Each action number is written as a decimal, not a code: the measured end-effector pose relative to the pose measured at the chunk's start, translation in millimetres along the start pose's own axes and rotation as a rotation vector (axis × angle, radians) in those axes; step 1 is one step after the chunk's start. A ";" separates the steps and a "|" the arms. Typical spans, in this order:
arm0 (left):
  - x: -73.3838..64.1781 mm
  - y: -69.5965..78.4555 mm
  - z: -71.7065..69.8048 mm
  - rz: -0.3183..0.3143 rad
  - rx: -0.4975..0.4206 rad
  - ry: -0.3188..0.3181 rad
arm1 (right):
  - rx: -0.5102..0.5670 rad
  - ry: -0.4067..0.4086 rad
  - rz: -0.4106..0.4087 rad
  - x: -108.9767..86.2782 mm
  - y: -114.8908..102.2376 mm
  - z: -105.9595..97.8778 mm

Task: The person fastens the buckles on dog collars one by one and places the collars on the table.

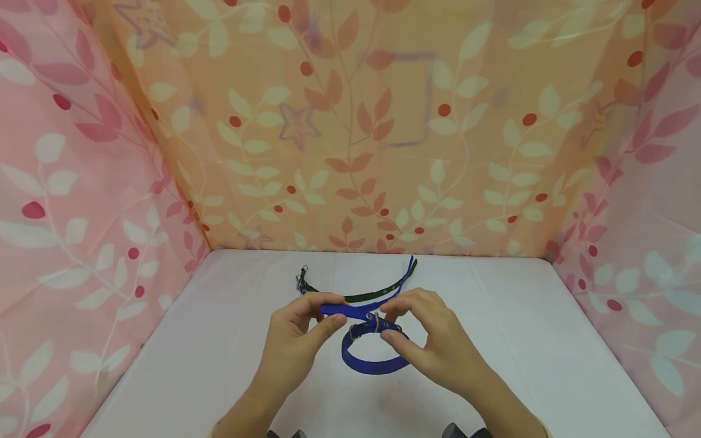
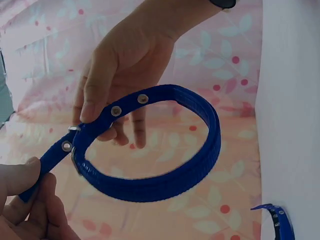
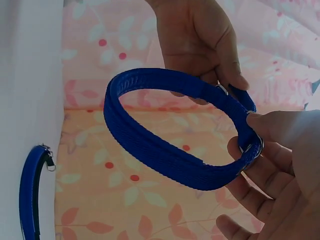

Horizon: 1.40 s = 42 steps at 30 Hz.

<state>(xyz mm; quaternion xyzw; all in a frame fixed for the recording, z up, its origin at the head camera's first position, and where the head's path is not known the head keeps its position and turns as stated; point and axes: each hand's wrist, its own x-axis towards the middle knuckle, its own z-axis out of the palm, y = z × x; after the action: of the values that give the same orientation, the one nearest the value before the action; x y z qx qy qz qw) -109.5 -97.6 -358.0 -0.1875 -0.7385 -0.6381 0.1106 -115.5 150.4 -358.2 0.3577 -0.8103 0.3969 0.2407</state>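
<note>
A blue dog collar (image 1: 375, 367), buckled into a loop, is held off the table between both hands. My left hand (image 1: 296, 337) pinches the strap's free end between thumb and fingers. On the opposite side, my right hand (image 1: 438, 337) pinches the collar beside its metal buckle. Metal-rimmed holes (image 2: 116, 111) show along the strap in the left wrist view. From the right wrist view, the looped band (image 3: 155, 155) hangs open and round, and a metal ring is partly covered by the right fingers.
Behind the hands, a dark green collar (image 1: 358, 298) lies stretched in a curve on the white table (image 1: 191, 365). Another blue collar (image 3: 27, 190) lies alongside it. Leaf-patterned cloth (image 1: 350, 121) walls the table at the back and both sides.
</note>
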 end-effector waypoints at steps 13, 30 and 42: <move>-4.7 -8.3 16.1 0.059 -0.069 -0.079 | 0.108 0.155 -0.101 0.5 2.8 2.3; -10.3 -13.0 27.2 0.304 0.030 -0.073 | 0.117 0.108 -0.128 0.6 -1.4 4.8; -7.5 -13.8 29.9 0.391 0.091 -0.131 | 0.162 0.215 -0.140 2.5 -1.7 7.7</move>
<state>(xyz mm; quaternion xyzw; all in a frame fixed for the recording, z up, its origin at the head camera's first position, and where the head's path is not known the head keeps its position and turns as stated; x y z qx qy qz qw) -106.1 -70.8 -378.3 -0.3633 -0.7219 -0.5567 0.1923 -116.6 142.5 -360.1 0.3870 -0.7185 0.4791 0.3233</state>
